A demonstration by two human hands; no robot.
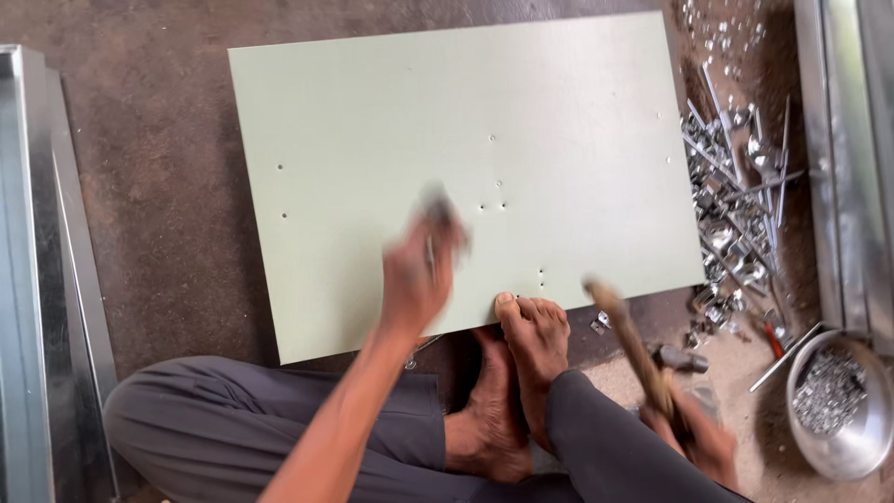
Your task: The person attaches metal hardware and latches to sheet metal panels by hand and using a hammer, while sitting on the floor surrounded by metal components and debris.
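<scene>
A pale green flat panel with several small drilled holes lies on the brown floor. My left hand is blurred over the panel's near middle, closed on a small metal tool that stands upright on the surface. My right hand is low at the right, off the panel, gripping the wooden handle of a hammer that slants up toward the panel's near edge. My bare feet rest at that edge, the toes on the panel.
A heap of shiny metal brackets and rods lies right of the panel. A steel bowl of small fasteners sits at lower right. Metal channel lengths run along the left edge and the right edge.
</scene>
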